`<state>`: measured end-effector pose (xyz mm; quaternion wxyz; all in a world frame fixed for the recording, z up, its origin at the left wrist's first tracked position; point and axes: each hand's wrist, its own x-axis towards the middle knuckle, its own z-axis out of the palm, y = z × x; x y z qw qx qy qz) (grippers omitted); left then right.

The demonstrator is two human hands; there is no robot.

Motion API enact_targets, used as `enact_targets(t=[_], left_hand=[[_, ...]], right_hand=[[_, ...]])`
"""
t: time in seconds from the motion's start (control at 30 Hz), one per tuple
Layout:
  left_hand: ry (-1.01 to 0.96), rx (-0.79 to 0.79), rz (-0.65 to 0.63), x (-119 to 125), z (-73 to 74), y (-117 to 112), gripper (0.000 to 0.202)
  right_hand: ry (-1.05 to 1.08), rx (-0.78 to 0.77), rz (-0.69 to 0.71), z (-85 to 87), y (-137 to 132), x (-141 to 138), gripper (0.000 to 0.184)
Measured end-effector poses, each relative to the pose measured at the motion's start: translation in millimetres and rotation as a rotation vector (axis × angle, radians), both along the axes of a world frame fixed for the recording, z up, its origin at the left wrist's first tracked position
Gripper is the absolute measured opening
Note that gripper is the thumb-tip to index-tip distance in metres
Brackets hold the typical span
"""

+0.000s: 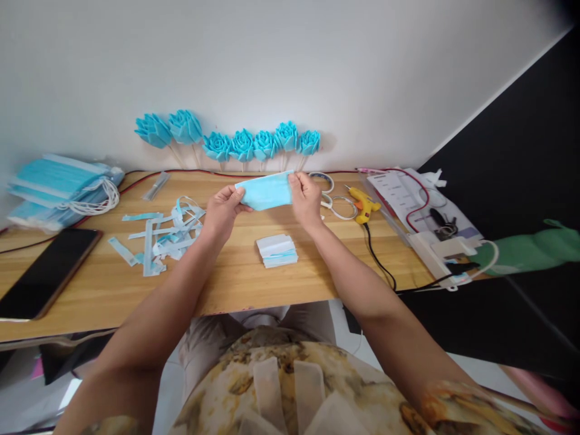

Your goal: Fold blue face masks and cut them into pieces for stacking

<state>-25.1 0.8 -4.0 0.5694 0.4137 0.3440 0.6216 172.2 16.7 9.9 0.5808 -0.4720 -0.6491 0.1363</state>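
Observation:
A light blue face mask piece [266, 192] without visible ear loops is stretched flat between my two hands above the desk. My left hand [225, 207] pinches its left end between thumb and fingers. At its right end, my right hand [306, 197] grips the upper corner, thumb on the front. Below the mask lies a small stack of cut mask pieces [277, 250], white and pale blue. Left of my left hand is a loose heap of blue and white cut-off strips [170, 235]. Scissors with white handles [326, 202] lie partly hidden behind my right hand.
Several blue handmade flowers on sticks [242, 145] lean against the wall. A pile of face masks [63, 184] and a phone [48, 272] lie at left. At right are a yellow glue gun [364, 205] with its cord, papers [399, 196], keys [446, 225] and a power strip [435, 257].

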Motion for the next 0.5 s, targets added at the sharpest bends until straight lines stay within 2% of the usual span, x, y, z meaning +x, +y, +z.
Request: enact_targets(t=[0.13,0.3,0.4,0.5], left_hand=[[0.015,-0.013,0.022,0,-6.1,2,0.051],[0.037,-0.014,0.027,4,-9.7,0,0.046],[0.041,-0.021,0.027,5,-10.8,0,0.043],[0.044,-0.018,0.030,5,-11.0,0,0.043]], right_hand=[[0.056,-0.045,0.060,-10.7,6,-1,0.052],[0.290,-0.164,0.184,-24.5,17,-5,0.047],[0.354,-0.224,0.220,-26.5,18,-8,0.050],[0.330,-0.252,0.203,-24.9,16,-9,0.053]])
